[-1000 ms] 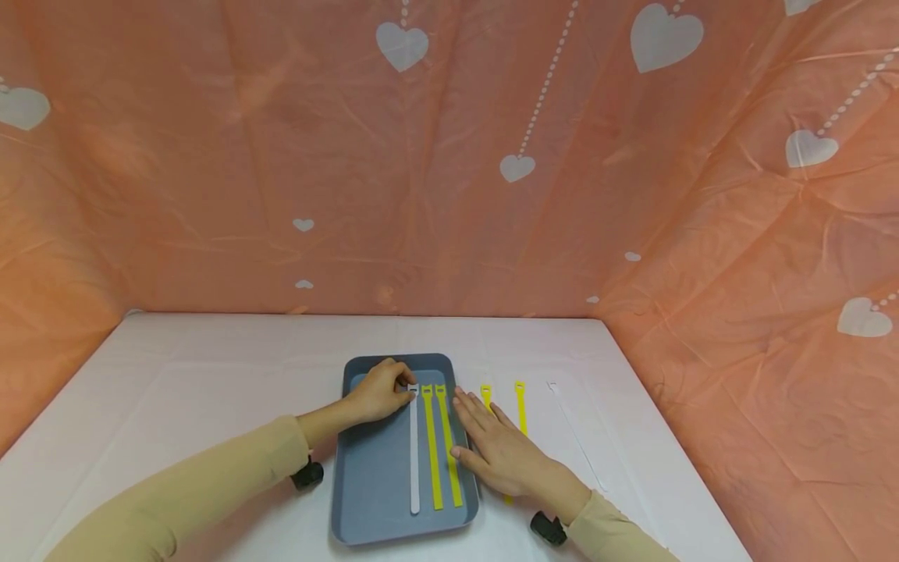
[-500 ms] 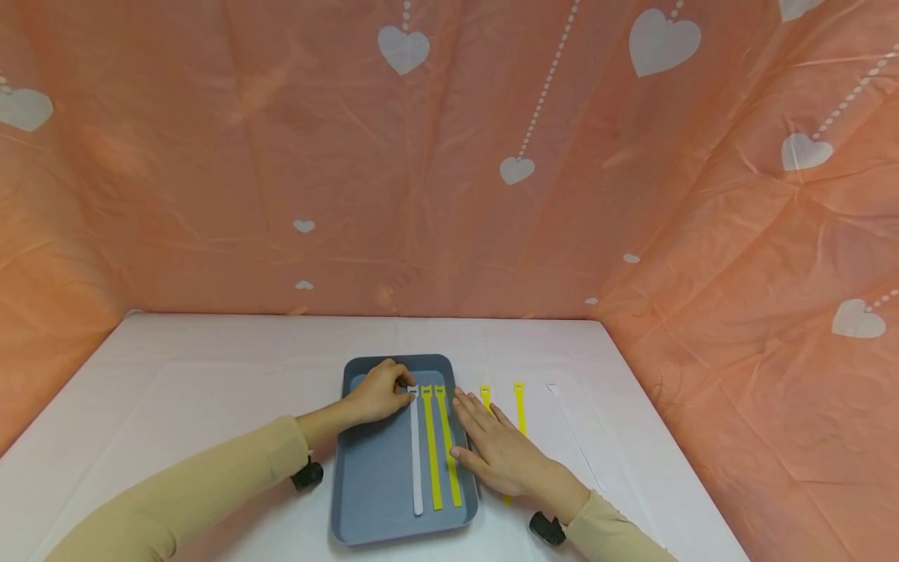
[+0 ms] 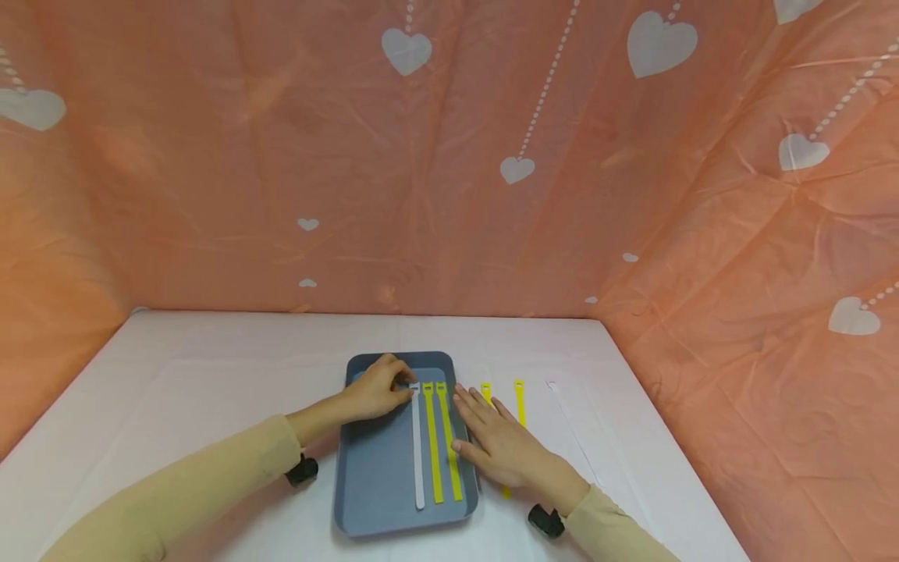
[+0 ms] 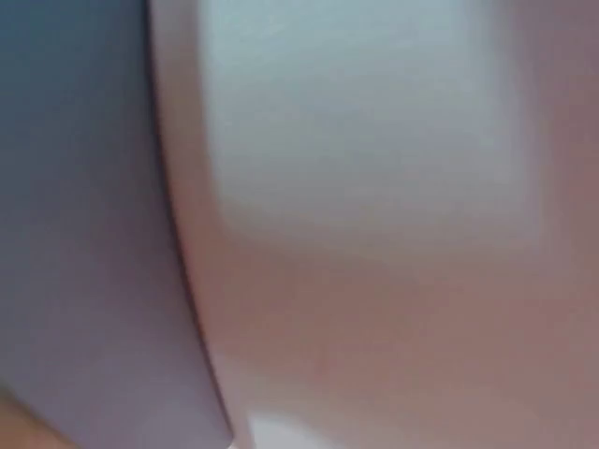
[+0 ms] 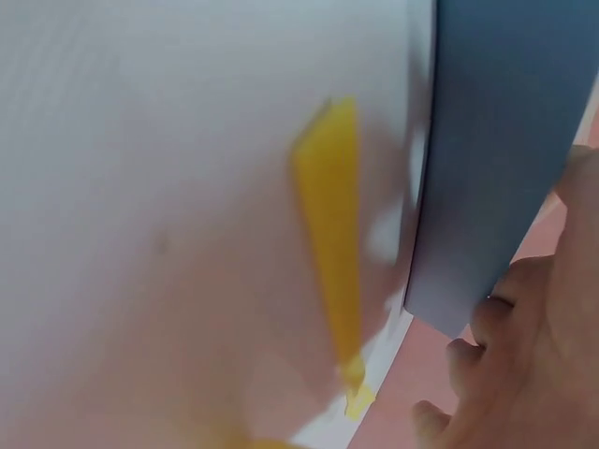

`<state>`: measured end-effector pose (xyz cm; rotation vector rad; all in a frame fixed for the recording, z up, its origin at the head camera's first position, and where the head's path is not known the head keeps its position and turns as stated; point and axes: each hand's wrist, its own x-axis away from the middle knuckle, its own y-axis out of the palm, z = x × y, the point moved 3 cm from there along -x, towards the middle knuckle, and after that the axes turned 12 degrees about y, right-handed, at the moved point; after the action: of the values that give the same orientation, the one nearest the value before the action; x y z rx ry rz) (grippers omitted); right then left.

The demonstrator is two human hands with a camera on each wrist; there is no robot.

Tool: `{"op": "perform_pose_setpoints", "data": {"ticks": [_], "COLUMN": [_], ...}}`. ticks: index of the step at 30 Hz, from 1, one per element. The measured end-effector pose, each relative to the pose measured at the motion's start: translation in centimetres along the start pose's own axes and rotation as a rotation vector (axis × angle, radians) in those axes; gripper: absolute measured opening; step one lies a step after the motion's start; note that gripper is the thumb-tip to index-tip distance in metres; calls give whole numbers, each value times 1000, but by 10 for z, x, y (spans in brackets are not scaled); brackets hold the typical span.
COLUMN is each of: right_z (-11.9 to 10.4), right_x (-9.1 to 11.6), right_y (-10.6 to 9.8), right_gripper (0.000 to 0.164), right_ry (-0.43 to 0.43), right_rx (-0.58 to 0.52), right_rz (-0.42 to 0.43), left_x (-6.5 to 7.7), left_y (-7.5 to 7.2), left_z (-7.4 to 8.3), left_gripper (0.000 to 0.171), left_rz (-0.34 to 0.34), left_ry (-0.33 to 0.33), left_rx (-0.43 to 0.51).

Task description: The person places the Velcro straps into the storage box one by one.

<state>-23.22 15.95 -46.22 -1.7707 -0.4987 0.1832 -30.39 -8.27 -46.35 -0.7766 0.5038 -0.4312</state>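
Observation:
In the head view, my left hand (image 3: 379, 389) reaches over the left side of a grey-blue tray (image 3: 375, 499). Its thumb and fingertips pinch the slotted head of a white cable tie (image 3: 418, 453), which lies lengthwise in the tray. Two yellow cable ties, a middle one (image 3: 433, 445) and a right one (image 3: 446, 437), lie beside it with their heads level. My right hand (image 3: 502, 445) rests with straight fingers along the tray's right rim. That hand partly covers a yellow cable tie (image 3: 486, 389) on the table; its lower end also shows in the right wrist view.
Right of the tray, another yellow cable tie (image 3: 520, 402) and a white cable tie (image 3: 572, 429) lie on the white tablecloth (image 3: 232, 359). An orange curtain with hearts (image 3: 449, 234) stands behind and at both sides. Wrist cameras sit under both sleeves.
The lower end of the white cable tie in the tray has swung slightly right, toward the yellow ones. Both hands have stayed almost in place; the head view has shifted a little.

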Motion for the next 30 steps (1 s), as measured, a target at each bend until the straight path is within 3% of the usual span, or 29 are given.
{"op": "perform_pose_setpoints", "data": {"ticks": [7, 14, 20, 25, 30], "right_z": [3, 7, 15, 25, 36], "right_x": [-1, 1, -3, -13, -26], "right_y": [-3, -11, -25, -33, -36], "right_gripper": [69, 65, 60, 55, 47], "right_ry": [-17, 20, 12, 7, 43], "right_rx": [-94, -216, -309, -323, -332], "right_rz": [57, 183, 338, 425, 426], "left_x": [18, 44, 61, 71, 76], "left_y": [-21, -50, -68, -75, -75], "left_z": [11, 23, 20, 15, 11], "left_gripper": [28, 37, 55, 74, 84], "left_rz": [12, 111, 128, 57, -23], "left_ry": [133, 228, 215, 157, 101], "left_rx": [-157, -353, -455, -477, -491]}}
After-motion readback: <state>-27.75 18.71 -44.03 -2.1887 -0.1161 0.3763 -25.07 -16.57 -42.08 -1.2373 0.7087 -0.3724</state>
